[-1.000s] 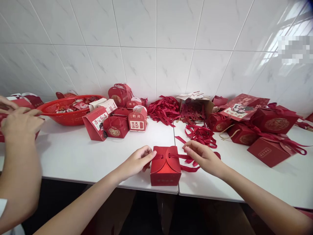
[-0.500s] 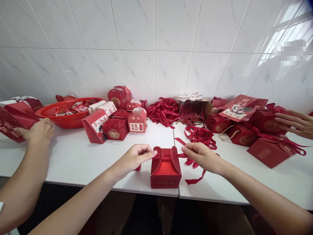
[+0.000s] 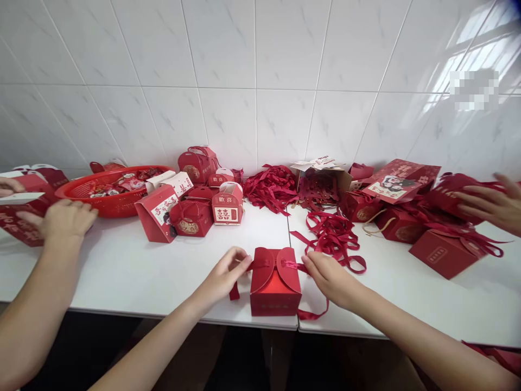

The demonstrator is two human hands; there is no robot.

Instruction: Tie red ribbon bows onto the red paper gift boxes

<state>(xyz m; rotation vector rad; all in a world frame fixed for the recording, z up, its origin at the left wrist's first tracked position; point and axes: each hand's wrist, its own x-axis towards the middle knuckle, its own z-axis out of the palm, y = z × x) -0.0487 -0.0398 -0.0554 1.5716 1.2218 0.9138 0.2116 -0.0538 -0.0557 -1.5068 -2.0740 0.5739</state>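
Note:
In front of me a small red gift box (image 3: 275, 300) stands upright near the table's front edge. Its two rounded flaps are folded inward and meet at the top, with a red ribbon (image 3: 290, 265) threaded through them. At the box's left side my left hand (image 3: 228, 270) pinches one end of the ribbon, a short tail hanging below. On the right, my right hand (image 3: 328, 274) pinches the other end, and a longer tail curls down onto the table. Both hands are closed and pull the ribbon outward.
Behind lie a ribbon heap (image 3: 272, 188) and loose ribbons (image 3: 331, 233). A red basket of sweets (image 3: 101, 206) and finished-looking boxes (image 3: 191, 217) stand left; more boxes (image 3: 445, 252) stand right. A person's hand (image 3: 67, 222) reaches in at left, another person's hand (image 3: 494, 203) at right.
The box's side flaps have drawn inward and now meet. My hands have shifted slightly lower with the ribbon. At left, a second hand has appeared by the box there.

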